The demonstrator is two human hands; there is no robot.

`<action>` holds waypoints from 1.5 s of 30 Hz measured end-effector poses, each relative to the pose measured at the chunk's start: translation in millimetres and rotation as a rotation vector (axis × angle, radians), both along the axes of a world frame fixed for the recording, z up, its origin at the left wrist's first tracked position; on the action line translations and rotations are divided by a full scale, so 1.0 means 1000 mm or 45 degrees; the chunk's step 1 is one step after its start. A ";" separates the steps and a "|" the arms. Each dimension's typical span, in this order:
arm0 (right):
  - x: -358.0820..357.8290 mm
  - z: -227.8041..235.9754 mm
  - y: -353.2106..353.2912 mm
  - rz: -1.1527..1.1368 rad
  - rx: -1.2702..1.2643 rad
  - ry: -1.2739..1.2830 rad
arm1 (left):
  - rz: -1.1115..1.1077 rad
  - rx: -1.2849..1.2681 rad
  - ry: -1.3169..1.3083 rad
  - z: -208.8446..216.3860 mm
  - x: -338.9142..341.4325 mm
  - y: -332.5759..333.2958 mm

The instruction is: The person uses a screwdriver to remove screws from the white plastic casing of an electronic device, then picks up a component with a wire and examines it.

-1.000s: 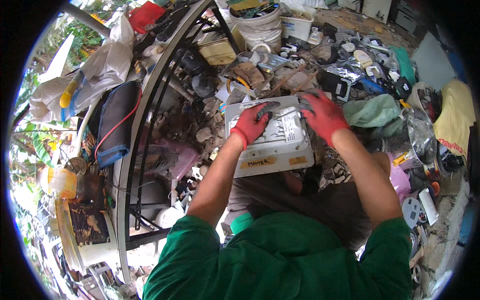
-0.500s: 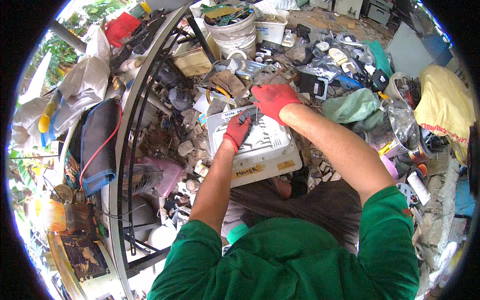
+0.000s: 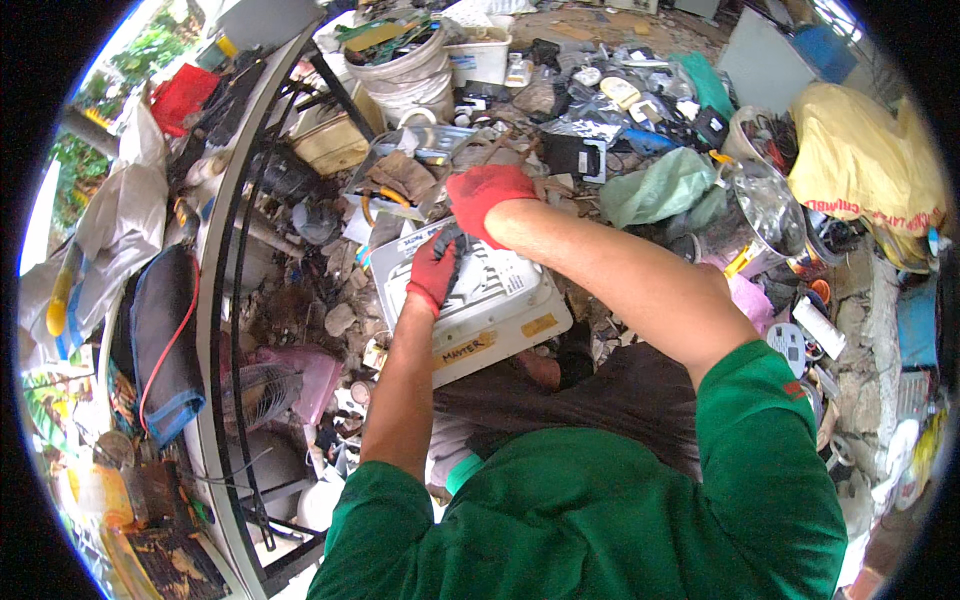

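A white plastic equipment casing (image 3: 505,336) with slotted vents and tape labels lies tilted in front of my lap. My left hand (image 3: 436,268), in a red glove with dark fingertips, rests on its top face with the fingers bent together. My right hand (image 3: 490,203), in a red glove too, is closed above the casing's far edge, close to my left fingertips. Its fingers face away, so whatever it grips is hidden. Just beyond the hands sits a shallow tray (image 3: 375,178) with a brown scrap and yellow-handled pliers (image 3: 395,196).
A metal frame (image 3: 212,300) stands upright along my left. Beyond are a white bucket (image 3: 405,80) of scraps, black plastic parts and a green plastic bag (image 3: 655,190). To the right stand a bucket (image 3: 765,215) and a yellow sack (image 3: 860,165). Rubble covers the ground.
The whole view has shifted, so the scene sits farther left. My right hand has moved slightly left over the casing, nearer my left hand. The left hand stays on the casing.
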State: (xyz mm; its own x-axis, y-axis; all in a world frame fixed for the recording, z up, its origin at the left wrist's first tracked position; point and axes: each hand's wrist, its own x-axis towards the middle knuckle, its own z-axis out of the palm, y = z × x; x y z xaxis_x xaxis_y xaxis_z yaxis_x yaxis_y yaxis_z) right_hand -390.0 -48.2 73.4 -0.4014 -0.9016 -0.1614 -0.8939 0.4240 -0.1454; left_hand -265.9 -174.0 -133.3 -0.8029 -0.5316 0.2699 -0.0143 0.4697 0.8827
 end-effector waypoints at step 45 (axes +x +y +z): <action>-0.032 0.000 -0.026 0.665 0.137 0.127 | 0.076 0.021 -0.082 0.029 0.000 0.029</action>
